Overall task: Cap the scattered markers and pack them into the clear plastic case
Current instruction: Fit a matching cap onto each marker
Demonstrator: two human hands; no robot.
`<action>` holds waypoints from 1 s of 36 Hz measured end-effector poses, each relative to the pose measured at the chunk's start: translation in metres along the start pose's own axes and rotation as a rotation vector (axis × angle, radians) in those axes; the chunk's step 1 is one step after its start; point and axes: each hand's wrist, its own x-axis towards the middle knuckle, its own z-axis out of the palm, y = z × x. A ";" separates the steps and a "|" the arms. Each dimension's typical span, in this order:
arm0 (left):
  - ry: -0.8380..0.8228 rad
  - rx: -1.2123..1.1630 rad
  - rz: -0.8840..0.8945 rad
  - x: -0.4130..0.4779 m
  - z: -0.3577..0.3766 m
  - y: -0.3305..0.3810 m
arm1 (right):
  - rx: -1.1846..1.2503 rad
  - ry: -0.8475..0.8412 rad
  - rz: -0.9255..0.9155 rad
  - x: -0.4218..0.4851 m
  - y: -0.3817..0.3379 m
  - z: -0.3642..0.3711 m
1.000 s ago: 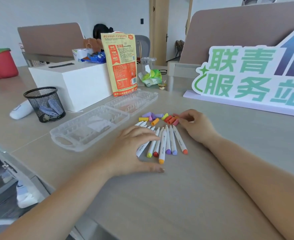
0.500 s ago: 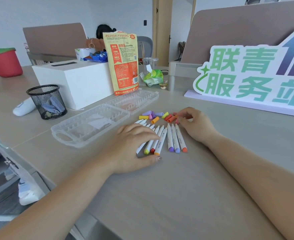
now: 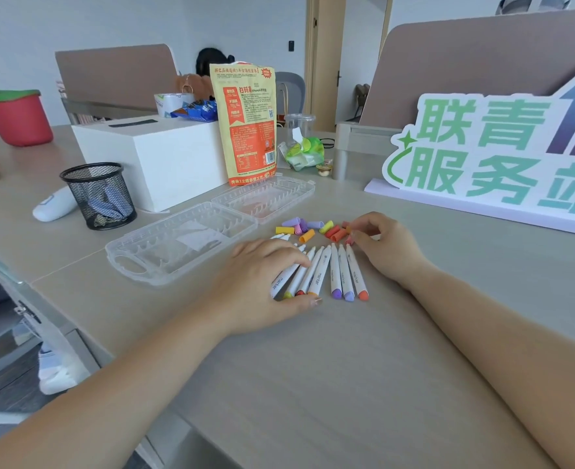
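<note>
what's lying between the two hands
In the head view, white markers lie side by side between the left hand and right hand.

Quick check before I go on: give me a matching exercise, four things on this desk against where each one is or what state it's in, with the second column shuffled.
Things
1. clear plastic case
2. loose caps
3. left hand
4. right hand

Place or state
A. fingertips at the red caps
B. curled over the markers
C. lying open, no markers in it
D. heaped just beyond the marker tips

Pairs: 1-C, 2-D, 3-B, 4-A.
</note>
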 end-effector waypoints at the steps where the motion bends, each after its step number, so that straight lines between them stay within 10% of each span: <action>1: -0.001 -0.022 -0.021 0.002 0.001 0.003 | 0.013 -0.001 0.003 0.000 0.000 0.000; 28: 0.158 0.301 0.080 0.004 0.004 0.008 | -0.024 0.020 -0.021 -0.001 -0.001 -0.002; 36: 0.358 0.150 -0.231 0.000 -0.009 0.003 | 0.021 0.014 -0.020 -0.003 -0.010 -0.009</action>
